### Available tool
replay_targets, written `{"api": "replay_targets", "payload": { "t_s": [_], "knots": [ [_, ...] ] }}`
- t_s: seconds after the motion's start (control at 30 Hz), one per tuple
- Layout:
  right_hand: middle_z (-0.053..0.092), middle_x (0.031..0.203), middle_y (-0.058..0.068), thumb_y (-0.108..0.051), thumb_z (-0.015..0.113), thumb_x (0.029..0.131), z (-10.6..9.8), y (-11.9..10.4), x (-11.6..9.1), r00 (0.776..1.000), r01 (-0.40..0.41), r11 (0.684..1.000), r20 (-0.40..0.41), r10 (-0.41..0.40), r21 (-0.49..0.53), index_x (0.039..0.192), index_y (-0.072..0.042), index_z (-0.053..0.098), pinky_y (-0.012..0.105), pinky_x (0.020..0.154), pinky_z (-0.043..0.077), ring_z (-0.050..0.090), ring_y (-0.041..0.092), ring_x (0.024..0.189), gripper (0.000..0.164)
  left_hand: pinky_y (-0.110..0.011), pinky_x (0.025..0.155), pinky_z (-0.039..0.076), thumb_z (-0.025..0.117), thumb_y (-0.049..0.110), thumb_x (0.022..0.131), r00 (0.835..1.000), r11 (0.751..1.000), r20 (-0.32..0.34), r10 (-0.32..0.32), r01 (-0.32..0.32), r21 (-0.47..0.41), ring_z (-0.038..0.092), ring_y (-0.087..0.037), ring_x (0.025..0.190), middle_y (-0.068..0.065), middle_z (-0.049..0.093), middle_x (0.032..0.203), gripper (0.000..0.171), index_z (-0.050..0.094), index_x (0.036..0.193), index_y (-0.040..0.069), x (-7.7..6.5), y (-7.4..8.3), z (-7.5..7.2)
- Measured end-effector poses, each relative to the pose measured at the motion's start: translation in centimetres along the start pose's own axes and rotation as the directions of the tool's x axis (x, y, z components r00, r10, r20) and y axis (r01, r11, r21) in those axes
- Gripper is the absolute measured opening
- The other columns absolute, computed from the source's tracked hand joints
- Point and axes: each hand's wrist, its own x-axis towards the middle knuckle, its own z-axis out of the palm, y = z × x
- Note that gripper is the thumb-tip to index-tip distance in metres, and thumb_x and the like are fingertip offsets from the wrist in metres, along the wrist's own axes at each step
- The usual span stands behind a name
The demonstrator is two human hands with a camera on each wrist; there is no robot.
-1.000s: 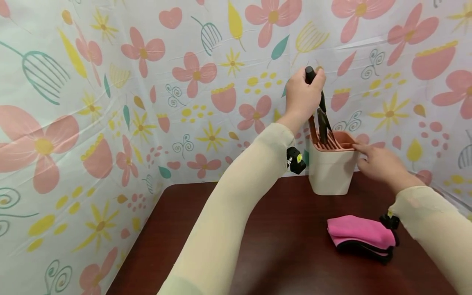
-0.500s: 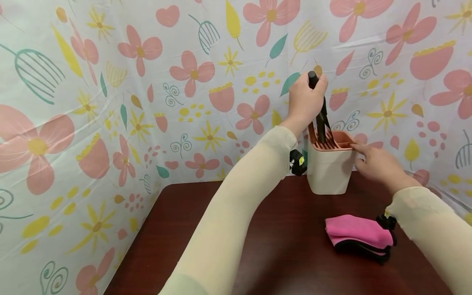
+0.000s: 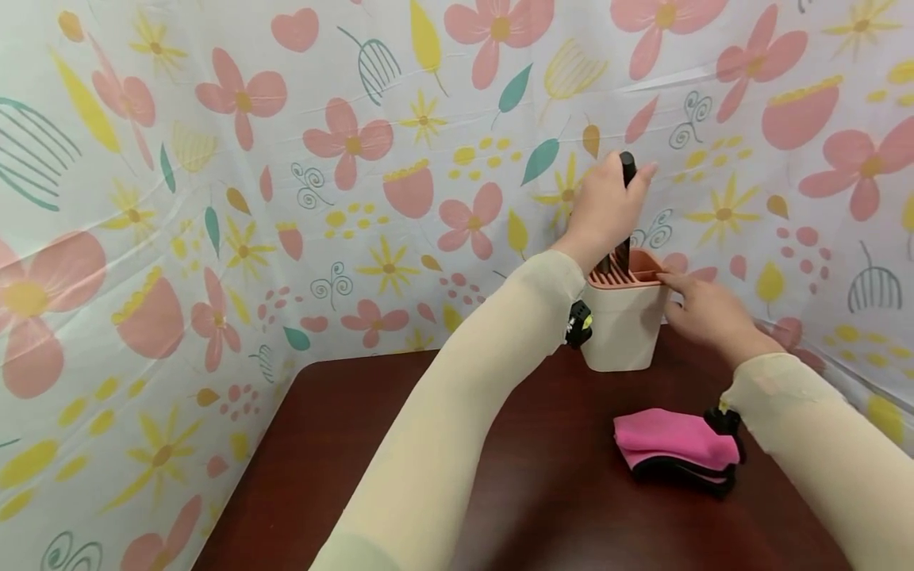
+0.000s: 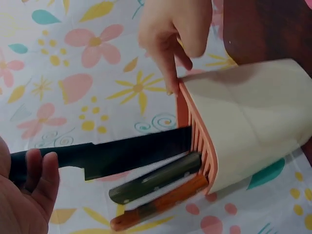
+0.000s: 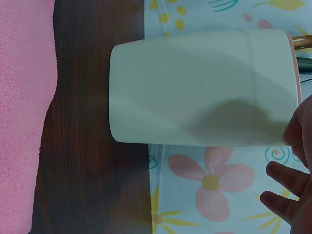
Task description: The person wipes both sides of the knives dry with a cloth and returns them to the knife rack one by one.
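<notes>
My left hand [image 3: 607, 202] grips a black kitchen knife [image 4: 136, 152] by its handle, above the slotted side of a cream knife holder [image 3: 621, 329]. In the left wrist view the broad blade's far end enters the orange slotted top [image 4: 197, 131], and much of the blade is outside. Beside it, a green-handled knife [image 4: 156, 179] and an orange-brown-handled knife [image 4: 161, 201] stand in the slots. My right hand [image 3: 703, 309] pinches the holder's rim at its right corner, index finger over the edge; its other fingers [image 5: 287, 178] are off the wall in the right wrist view.
A folded pink cloth [image 3: 674, 444] with black edging lies on the dark wooden table [image 3: 550, 492], in front of the holder. Flower-patterned sheeting [image 3: 400, 262] hangs close behind the holder and along the left. The holder's right part has an open orange compartment [image 3: 645, 266].
My left hand has come down and to the right over the holder, bringing the black knife lower into the slots. The right hand stays at the rim. The head view has shifted slightly rightward.
</notes>
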Motion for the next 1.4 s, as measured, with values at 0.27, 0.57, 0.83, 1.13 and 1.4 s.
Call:
{"api": "replay_targets", "payload": {
  "t_s": [0.27, 0.57, 0.83, 1.13, 1.4],
  "knots": [
    [0.046, 0.151, 0.033, -0.019, 0.05, 0.1, -0.2, -0.1, 0.0, 1.0, -0.005, 1.0, 0.023, 0.004, 0.016, 0.152, -0.001, 0.045, 0.072, 0.097, 0.043, 0.054, 0.057, 0.124, 0.055, -0.024, 0.062, 0.044, 0.039, 0.055, 0.107, 0.993, 0.996, 0.101, -0.064, 0.07, -0.057, 0.056, -0.014, 0.073, -0.001, 0.053, 0.091, 0.035, 0.046, 0.114, 0.021, 0.1, 0.4, 1.7],
    [0.049, 0.147, 0.035, -0.016, 0.052, 0.098, -0.1, 0.0, -0.1, 1.0, -0.005, 1.0, 0.022, 0.004, 0.027, 0.152, -0.001, 0.045, 0.069, 0.092, 0.046, 0.057, 0.056, 0.12, 0.057, -0.028, 0.062, 0.047, 0.037, 0.051, 0.108, 0.974, 0.991, 0.185, -0.128, 0.135, -0.022, 0.057, -0.016, 0.069, -0.002, 0.054, 0.087, 0.042, 0.043, 0.135, 0.02, -0.7, -1.0, 4.6],
    [0.05, 0.146, 0.036, -0.017, 0.051, 0.098, -0.2, 0.3, -0.2, 0.999, -0.022, 0.999, 0.024, 0.022, 0.025, 0.153, -0.002, 0.044, 0.067, 0.089, 0.047, 0.059, 0.053, 0.117, 0.057, -0.024, 0.069, 0.048, 0.048, 0.05, 0.106, 0.966, 0.992, 0.223, -0.128, 0.124, 0.035, 0.061, -0.014, 0.082, -0.001, 0.061, 0.101, 0.042, 0.053, 0.132, 0.018, -1.2, -1.9, 6.2],
    [0.051, 0.145, 0.036, -0.017, 0.05, 0.099, -0.2, -0.2, -0.2, 1.0, -0.017, 0.999, 0.009, 0.016, 0.039, 0.153, -0.002, 0.045, 0.068, 0.091, 0.046, 0.058, 0.054, 0.118, 0.056, -0.026, 0.061, 0.046, 0.051, 0.052, 0.104, 0.975, 0.993, 0.192, -0.112, 0.116, -0.006, 0.058, -0.016, 0.072, -0.002, 0.055, 0.087, 0.034, 0.052, 0.104, 0.018, -1.2, -2.5, 6.6],
    [0.051, 0.145, 0.035, -0.017, 0.052, 0.098, 0.0, -0.2, -0.3, 1.0, -0.006, 1.0, 0.003, 0.005, 0.012, 0.151, 0.0, 0.046, 0.058, 0.081, 0.046, 0.062, 0.047, 0.106, 0.056, -0.03, 0.06, 0.051, 0.056, 0.046, 0.104, 0.96, 0.973, 0.212, -0.183, 0.208, -0.099, 0.062, -0.019, 0.069, -0.002, 0.065, 0.098, 0.026, 0.057, 0.114, 0.023, -1.1, -2.6, 6.6]
  ]
}}
